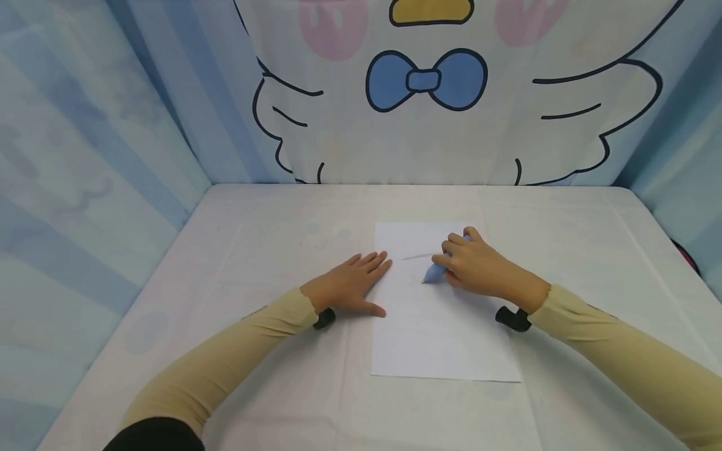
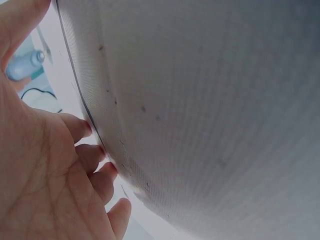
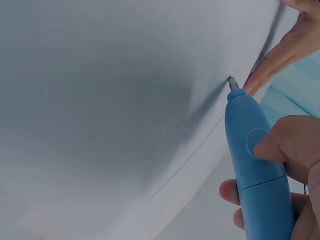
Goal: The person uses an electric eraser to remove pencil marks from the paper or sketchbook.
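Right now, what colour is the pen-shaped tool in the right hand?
The pen-shaped tool is blue with a grey tip, clearest in the right wrist view.

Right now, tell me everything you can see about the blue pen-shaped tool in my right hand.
The smooth blue pen-shaped tool looks like plastic: a thick body tapering to a narrow metallic tip, with a seam around it and a rounded, partly covered button nearer the tip. Your right hand grips it, slanted over the flat white paper sheet, tip down and to your left. Whether the tip touches is unclear.
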Motion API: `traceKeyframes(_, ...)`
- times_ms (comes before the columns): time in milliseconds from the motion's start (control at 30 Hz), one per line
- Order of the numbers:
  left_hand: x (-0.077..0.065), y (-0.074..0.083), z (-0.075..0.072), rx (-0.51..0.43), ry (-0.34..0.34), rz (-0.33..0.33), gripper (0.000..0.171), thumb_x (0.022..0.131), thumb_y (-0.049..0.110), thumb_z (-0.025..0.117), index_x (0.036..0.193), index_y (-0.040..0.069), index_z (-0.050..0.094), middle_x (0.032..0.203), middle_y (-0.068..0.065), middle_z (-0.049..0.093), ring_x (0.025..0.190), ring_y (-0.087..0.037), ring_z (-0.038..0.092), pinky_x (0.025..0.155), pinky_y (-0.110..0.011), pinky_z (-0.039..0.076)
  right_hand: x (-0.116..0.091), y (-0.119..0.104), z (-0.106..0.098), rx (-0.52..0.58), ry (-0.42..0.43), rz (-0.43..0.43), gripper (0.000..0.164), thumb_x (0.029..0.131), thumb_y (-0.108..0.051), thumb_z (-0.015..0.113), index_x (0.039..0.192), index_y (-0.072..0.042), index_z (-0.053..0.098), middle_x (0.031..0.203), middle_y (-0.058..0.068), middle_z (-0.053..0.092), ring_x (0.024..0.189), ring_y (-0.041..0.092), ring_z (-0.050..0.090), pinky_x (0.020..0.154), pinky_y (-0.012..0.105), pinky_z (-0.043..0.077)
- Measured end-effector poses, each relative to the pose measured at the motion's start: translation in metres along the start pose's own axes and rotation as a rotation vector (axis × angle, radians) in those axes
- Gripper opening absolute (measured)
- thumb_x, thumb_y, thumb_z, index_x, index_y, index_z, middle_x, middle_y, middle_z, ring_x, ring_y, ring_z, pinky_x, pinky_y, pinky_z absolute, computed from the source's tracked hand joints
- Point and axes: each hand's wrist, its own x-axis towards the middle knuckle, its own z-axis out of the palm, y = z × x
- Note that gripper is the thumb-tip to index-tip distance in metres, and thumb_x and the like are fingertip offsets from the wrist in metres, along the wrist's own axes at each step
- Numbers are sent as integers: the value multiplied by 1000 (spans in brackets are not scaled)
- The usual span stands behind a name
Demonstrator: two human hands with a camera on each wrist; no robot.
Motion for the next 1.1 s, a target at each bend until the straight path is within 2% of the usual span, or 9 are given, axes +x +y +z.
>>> traceKeyframes(867,-3,0,-2,7,13,18,103,81,73,48,153,14,4,160,-5,0,148,-21,4,120,-42,9,-4,0,-5,-4,-39,14,21,75,-14,74,94,-11,67,84,9,63,81,25,55,81,51,43)
traceKeyframes(933,-3,0,-2,4,12,16,103,81,73,48,153,14,4,160,-5,0,148,-21,4,120,-42,9,-6,2,-6,7,-55,31,20,76,-13,73,94,-10,67,84,9,63,81,24,54,81,51,42)
traceKeyframes(1100,-3,0,-2,2,7,10,103,80,73,48,153,14,3,160,-4,0,148,-20,4,121,-41,9,-10,6,-15,66,-149,160,22,81,-12,70,102,-8,66,87,9,62,84,25,52,80,50,38)
